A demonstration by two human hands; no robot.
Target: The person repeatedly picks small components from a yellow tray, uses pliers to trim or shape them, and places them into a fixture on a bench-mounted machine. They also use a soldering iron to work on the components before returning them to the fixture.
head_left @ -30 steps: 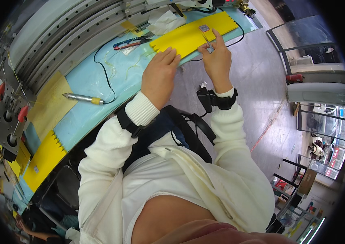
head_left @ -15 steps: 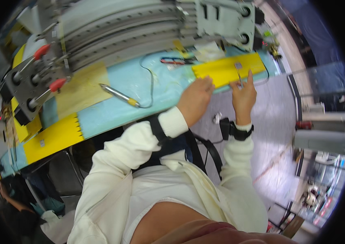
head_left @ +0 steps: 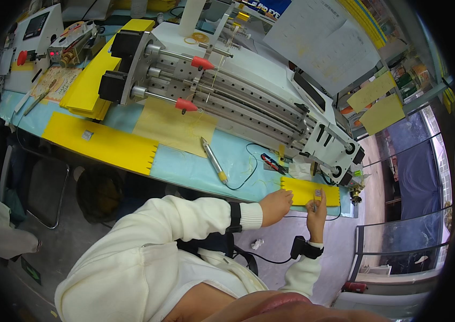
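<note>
A yellow board with a notched left end (head_left: 298, 185) lies at the table's right front edge, a small grey square (head_left: 318, 192) on it. My left hand (head_left: 277, 207) is at its near left corner, fingers bent and close together; what they grip, if anything, is hidden. My right hand (head_left: 317, 219) is closed on a thin metal tool (head_left: 315, 204), possibly tweezers, at the board's near edge. My index finger points up beside the grey square. Left of the board lie red-and-black handled cutters (head_left: 273, 163) and a silver pen-shaped tool (head_left: 214, 160) with a yellow end and a cord.
A long metal-railed machine (head_left: 227, 102) with red cone tips stands behind the work area. Another yellow notched board (head_left: 101, 144) lies at the left front edge, near stacked yellow boards (head_left: 90, 86). White crumpled paper (head_left: 301, 170) lies beside the machine's right end.
The view has swung, so more of the table's far side and left shows. Both hands stay at the same yellow board, and the thin tool is still in my right hand.
</note>
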